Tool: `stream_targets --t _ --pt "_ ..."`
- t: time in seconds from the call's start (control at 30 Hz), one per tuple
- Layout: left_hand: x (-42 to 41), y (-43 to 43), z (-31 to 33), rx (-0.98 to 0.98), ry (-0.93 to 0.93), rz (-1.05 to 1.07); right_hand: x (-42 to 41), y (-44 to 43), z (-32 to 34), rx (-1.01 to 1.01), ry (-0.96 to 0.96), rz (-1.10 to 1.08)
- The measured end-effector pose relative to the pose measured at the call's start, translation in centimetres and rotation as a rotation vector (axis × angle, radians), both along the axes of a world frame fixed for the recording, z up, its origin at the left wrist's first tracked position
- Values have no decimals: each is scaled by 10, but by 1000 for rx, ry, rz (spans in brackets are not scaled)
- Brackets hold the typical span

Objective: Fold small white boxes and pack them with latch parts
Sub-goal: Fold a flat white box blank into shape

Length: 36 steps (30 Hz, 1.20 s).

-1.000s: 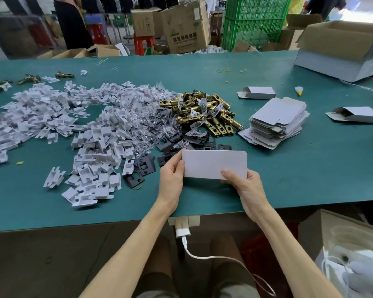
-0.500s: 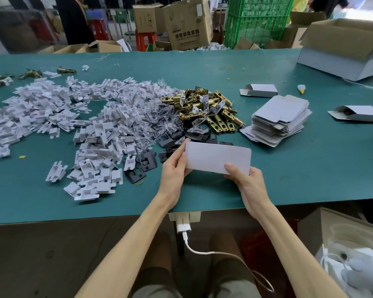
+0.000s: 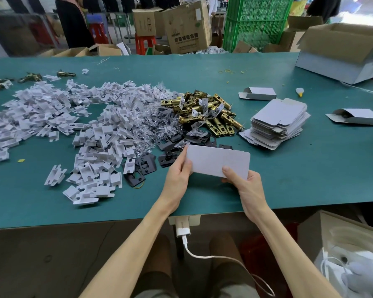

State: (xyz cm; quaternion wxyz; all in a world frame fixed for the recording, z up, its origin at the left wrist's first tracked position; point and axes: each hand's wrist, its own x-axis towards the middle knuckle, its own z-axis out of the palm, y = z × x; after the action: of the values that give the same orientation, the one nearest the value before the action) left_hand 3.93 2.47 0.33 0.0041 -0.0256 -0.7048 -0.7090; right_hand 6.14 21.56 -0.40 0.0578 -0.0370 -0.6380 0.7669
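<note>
Compared with one second earlier, the white box (image 3: 218, 161) has tilted: its top edge was level, and now the left end stands higher and the edge slopes down to the right. Both hands have kept the same ends.

Left hand (image 3: 177, 177) grips the left end, with the thumb on the near face and the fingers (image 3: 183, 155) curled along the edge. Right hand (image 3: 246, 186) grips the lower right corner, with the thumb pressed on the near face and the fingers underneath. The box is held over the near part of the green desk (image 3: 310, 179), broad face up. Whether its flaps are tucked cannot be told.

Surroundings:
- Black plates (image 3: 144, 163) lie just behind and left of the box, some hidden by its upper edge and the left hand.
- Beyond them is a heap of brass latches (image 3: 202, 112), with clear screw bags (image 3: 151, 123) beside it on the left.
- White inserts (image 3: 52, 117) spread over the left half of the desk.
- Right of the latches stands a stack of flat boxes (image 3: 280, 121).
- A folded box (image 3: 257, 93) lies behind the stack, and an open-ended box (image 3: 355, 117) lies near the right edge.
- A large carton (image 3: 342, 50) stands at the far right corner.
- A charger (image 3: 182, 230) with a white cable hangs under the desk's near edge.

Items lying on the desk show no shift between frames
</note>
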Motion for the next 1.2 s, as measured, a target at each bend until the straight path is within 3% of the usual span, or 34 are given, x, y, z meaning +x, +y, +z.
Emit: stream_targets --t 0.8,1.2 --pt "2 1 3 -117 36 -67 0 0 -3 34 31 -9" --pt "-2 -7 -4 135 8 198 6 -5 8 179 31 136"
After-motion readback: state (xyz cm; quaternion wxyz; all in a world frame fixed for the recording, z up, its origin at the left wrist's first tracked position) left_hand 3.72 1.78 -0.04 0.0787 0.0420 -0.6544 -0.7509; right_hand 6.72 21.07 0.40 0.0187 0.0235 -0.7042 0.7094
